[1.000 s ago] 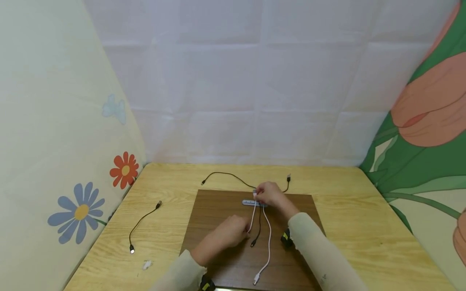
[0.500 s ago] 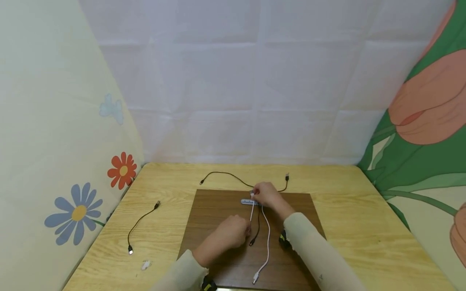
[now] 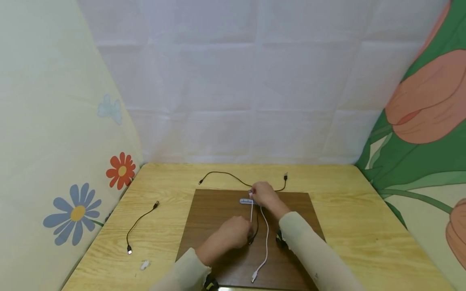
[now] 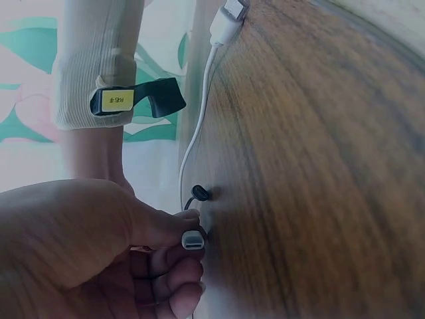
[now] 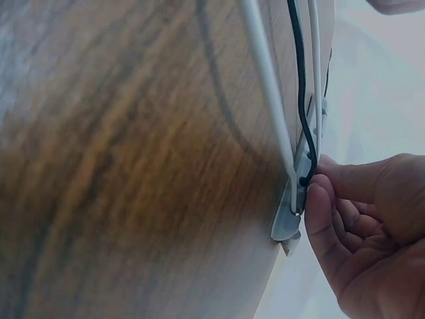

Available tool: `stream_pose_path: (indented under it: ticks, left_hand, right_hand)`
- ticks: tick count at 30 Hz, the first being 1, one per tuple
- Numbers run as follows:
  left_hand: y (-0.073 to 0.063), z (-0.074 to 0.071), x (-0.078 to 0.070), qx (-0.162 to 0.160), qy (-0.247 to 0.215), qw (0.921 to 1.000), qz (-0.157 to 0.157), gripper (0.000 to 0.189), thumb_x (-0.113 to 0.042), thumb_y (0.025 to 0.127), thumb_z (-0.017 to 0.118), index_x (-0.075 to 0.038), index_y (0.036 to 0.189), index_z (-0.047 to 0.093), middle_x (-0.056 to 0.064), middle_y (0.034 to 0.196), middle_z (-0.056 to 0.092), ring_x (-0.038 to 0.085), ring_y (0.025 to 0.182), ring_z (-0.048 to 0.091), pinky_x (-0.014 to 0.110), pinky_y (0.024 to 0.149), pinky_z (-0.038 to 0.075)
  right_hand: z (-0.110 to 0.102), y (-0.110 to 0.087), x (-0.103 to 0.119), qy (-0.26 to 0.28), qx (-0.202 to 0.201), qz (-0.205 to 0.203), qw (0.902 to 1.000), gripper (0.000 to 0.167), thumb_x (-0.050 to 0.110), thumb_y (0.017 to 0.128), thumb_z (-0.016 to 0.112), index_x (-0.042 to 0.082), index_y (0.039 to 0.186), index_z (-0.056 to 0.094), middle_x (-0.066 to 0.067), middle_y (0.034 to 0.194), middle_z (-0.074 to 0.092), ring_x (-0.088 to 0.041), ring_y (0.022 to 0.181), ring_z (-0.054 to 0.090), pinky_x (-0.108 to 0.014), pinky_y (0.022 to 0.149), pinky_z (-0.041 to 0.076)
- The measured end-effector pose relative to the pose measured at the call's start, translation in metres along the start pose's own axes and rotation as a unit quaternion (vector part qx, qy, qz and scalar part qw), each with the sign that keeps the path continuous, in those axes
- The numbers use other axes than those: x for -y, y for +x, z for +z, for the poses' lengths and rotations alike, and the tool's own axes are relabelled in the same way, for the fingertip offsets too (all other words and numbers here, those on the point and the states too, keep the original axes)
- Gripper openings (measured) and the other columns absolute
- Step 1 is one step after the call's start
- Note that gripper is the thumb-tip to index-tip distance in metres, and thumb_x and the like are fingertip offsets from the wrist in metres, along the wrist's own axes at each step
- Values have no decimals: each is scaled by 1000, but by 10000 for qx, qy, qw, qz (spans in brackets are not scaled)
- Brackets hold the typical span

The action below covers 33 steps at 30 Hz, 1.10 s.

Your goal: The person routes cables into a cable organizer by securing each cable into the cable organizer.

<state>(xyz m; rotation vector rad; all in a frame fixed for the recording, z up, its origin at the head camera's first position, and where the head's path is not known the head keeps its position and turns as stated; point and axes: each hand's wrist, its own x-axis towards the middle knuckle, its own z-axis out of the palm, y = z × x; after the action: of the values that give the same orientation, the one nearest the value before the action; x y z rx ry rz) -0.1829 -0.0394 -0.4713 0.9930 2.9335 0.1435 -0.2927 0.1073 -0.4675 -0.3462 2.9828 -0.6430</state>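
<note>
My left hand (image 3: pixel 234 233) pinches a white USB cable (image 3: pixel 251 212) near its lower end; in the left wrist view the small white connector (image 4: pixel 193 240) pokes out between thumb and forefinger. Higher up, my right hand (image 3: pixel 265 195) pinches the same cable near its other plug, right at a grey-blue cable clip (image 3: pixel 244 201) on the brown board (image 3: pixel 207 214). A black cable (image 5: pixel 300 86) and a second white cable (image 5: pixel 267 73) run into slots of the clip. The second white cable's USB plug (image 4: pixel 226 28) lies on the board.
Behind the board a longer black cable (image 3: pixel 227 173) lies across the wooden table (image 3: pixel 335 210). A short black cable (image 3: pixel 136 222) and a small white scrap (image 3: pixel 145 265) lie at the left. A white backdrop (image 3: pixel 218 81) closes off the rear.
My left hand has shifted slightly right, bringing the lower part of the held white cable closer to the black cable's end. My right hand stays at the clip.
</note>
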Motion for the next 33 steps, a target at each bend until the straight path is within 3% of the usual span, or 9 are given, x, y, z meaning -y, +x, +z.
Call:
stream_pose_path:
  ticks: [10,15,21,33]
  left_hand:
    - [2,2,-2,39,263,9996,48,25,-10,79,75,-20,65,56,-1,67,61,16,64,62,28,57,50]
    - [4,0,-1,193,389,9990,-58,23,-14,80,75,-19,67,57,0,72,63,18,68,63,30,58,51]
    - [5,-5,2,336,604,9976,-48,19,-20,81,76,-19,70,60,0,75,63,18,69,62,30,61,52]
    - [4,-11,4,806,472,9955,159,19,-17,81,75,-21,71,60,-3,71,62,15,68,61,28,66,51]
  right_hand:
    - [-2,0,3,-300,-63,-165,9994,20,14,91,75,10,74,66,-2,76,63,-19,71,56,-34,65,49]
    - [-4,2,5,-337,56,-81,9994,25,14,93,72,10,71,63,-2,72,60,-19,67,53,-32,61,44]
    - [-7,3,8,-389,86,-12,9992,20,14,94,72,10,75,66,-2,76,63,-19,70,55,-32,62,47]
    - [-3,1,7,-362,148,-27,9992,13,16,94,72,10,82,71,-4,84,67,-20,76,59,-36,69,51]
